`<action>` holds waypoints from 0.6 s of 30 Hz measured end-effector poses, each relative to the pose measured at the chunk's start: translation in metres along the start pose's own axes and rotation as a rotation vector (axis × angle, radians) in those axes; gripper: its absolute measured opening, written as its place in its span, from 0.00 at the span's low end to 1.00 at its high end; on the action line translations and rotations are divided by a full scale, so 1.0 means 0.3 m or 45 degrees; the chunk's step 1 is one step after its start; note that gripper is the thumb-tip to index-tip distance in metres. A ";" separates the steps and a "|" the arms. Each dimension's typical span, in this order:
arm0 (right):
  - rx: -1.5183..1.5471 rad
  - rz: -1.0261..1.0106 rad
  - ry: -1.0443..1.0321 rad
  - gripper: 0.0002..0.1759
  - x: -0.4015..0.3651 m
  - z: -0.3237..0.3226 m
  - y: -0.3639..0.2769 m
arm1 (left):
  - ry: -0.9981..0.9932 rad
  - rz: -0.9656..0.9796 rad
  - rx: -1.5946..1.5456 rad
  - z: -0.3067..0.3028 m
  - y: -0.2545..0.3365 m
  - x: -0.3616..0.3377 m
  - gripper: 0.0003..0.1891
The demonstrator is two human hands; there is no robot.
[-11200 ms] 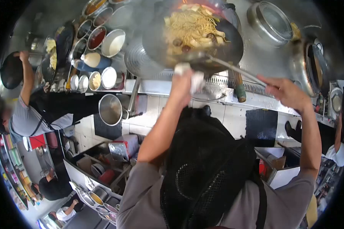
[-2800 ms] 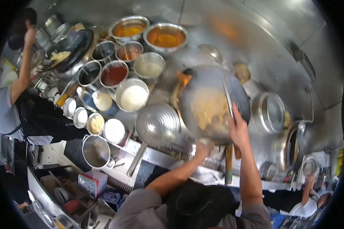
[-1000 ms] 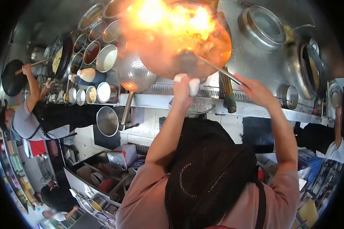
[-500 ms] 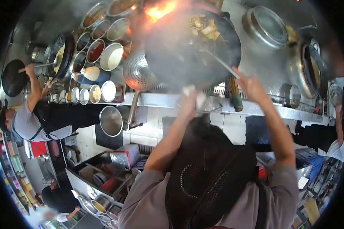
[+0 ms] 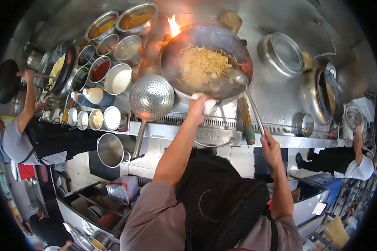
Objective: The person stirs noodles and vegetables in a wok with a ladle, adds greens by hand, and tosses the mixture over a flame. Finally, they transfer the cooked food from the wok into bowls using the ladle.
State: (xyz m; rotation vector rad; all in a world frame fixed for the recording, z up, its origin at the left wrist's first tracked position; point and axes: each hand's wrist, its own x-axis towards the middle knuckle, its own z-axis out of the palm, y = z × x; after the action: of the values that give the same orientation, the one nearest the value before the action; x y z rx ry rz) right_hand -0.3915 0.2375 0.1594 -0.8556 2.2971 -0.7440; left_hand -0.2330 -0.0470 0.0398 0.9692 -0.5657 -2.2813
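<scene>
Noodles (image 5: pixel 203 65) with pale pieces lie in a large dark wok (image 5: pixel 180 44) on the stove. My left hand (image 5: pixel 197 109) is closed on a white cloth (image 5: pixel 209 105) at the wok's near rim. The handle of a metal ladle (image 5: pixel 254 109) is in my right hand (image 5: pixel 271 148), to the right of the wok. The ladle's bowl (image 5: pixel 237 76) rests inside the wok at its right side, beside the noodles.
A perforated strainer (image 5: pixel 151 97) lies left of the wok, near metal bowls of sauces (image 5: pixel 99 69). Flame (image 5: pixel 174 26) rises behind the wok. A bamboo brush (image 5: pixel 245 121) and lidded pot (image 5: pixel 285 54) are right. Co-workers (image 5: pixel 19 134) stand at both sides.
The wok has come down level and the noodles now show spread in it. My right hand has moved down and nearer me, with the ladle bowl at the wok's right. Steam and flame have lessened.
</scene>
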 end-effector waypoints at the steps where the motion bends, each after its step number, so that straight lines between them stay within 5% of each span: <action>1: 0.002 -0.142 0.065 0.28 0.017 0.030 0.055 | -0.011 -0.121 -0.067 -0.002 0.015 0.020 0.09; 5: -0.135 -0.531 0.138 0.29 0.195 0.081 -0.055 | -0.070 -0.004 0.000 -0.006 -0.027 0.090 0.09; 8: -0.354 -0.432 -0.013 0.29 0.297 0.171 -0.184 | 0.070 -0.011 0.000 0.020 -0.065 0.005 0.08; 12: -0.824 -0.626 -0.221 0.29 0.236 -0.130 -0.205 | 0.058 0.164 0.097 0.005 -0.004 -0.278 0.13; 14: -0.957 -0.521 -0.230 0.30 0.232 -0.203 -0.243 | 0.107 0.369 0.088 0.040 -0.024 -0.359 0.20; 15: -1.000 -0.469 -0.203 0.30 0.231 -0.166 -0.259 | 0.242 0.076 0.174 0.032 -0.015 -0.337 0.21; 18: -0.997 -0.501 -0.188 0.30 0.250 0.065 -0.221 | -0.048 -0.104 0.084 -0.059 -0.070 -0.219 0.22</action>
State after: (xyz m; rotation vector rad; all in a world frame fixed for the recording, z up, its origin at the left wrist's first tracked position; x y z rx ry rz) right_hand -0.3999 0.1362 0.1664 -1.6730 2.3044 0.1230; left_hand -0.1904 0.0090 0.0491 0.9992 -0.6313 -2.3711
